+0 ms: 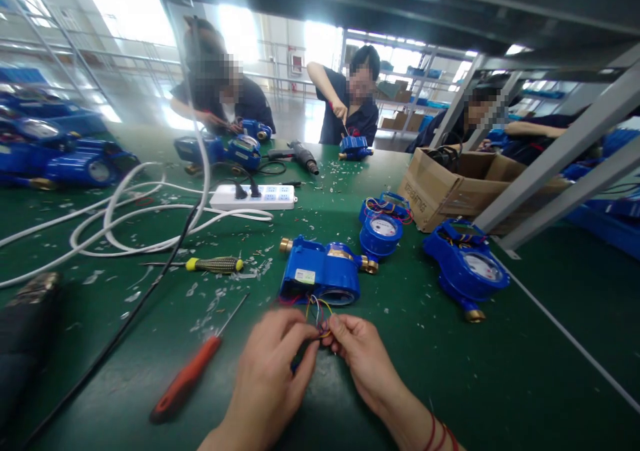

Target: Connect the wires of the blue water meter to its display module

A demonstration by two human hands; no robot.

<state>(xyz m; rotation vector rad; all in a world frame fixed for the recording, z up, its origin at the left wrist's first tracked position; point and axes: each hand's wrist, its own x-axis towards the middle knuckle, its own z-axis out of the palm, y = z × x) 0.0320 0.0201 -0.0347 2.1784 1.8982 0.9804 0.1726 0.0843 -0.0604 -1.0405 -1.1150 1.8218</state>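
Blue meter (313, 274) lies just beyond the left hand (270, 364) and right hand (365, 354), toward the far edge of the tabletop (425, 378); close together, the hands pinch its wires (317, 310).

A screwdriver with a yellow-and-black handle (215, 264) lies on the green worktop (415, 378) among clear scraps (133, 296); a red-handled screwdriver (187, 378) lies nearer, its shaft pointing away. Beyond, a white power strip (280, 204) carries two black plugs (241, 191), with a white cable (205, 164) looped to its left. Farther back rests a heat gun (303, 156). Two blue meters (381, 234) sit on the right, near an open cardboard box (433, 194). Across the worktop, a co-worker (327, 121) holds a tool to another meter (354, 144).
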